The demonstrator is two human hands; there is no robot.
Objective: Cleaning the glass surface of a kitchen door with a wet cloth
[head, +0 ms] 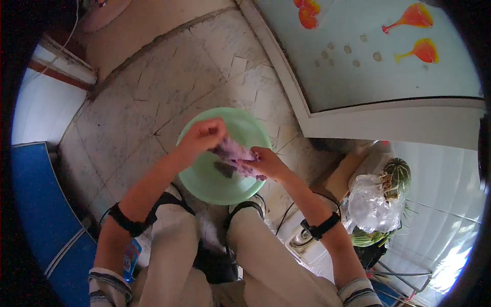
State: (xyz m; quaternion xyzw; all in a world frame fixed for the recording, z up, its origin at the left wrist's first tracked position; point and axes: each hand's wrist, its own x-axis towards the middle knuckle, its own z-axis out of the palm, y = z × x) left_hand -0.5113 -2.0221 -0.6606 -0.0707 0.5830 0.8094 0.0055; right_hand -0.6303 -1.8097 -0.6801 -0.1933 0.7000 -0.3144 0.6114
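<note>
A pale green plastic basin (215, 193) stands on the tiled floor in front of my knees. Over it, a patterned purple cloth (234, 150) stretches between my two hands, slightly blurred. My left hand (207, 134) is curled into a fist at the cloth's upper left end. At the lower right end, my right hand (266, 163) grips the bunched fabric between thumb and fingers. Below the cloth, a dark patch (224, 169) shows inside the basin; I cannot tell whether it is fabric or shadow.
A sliding-type framed glass panel (353, 80) with goblet stickers rises at upper right. On the right are a striped melon (397, 172), a clear plastic bag (368, 203) and a cardboard piece (343, 174). A blue packet (131, 261) lies beside my left leg, near a blue panel (42, 199).
</note>
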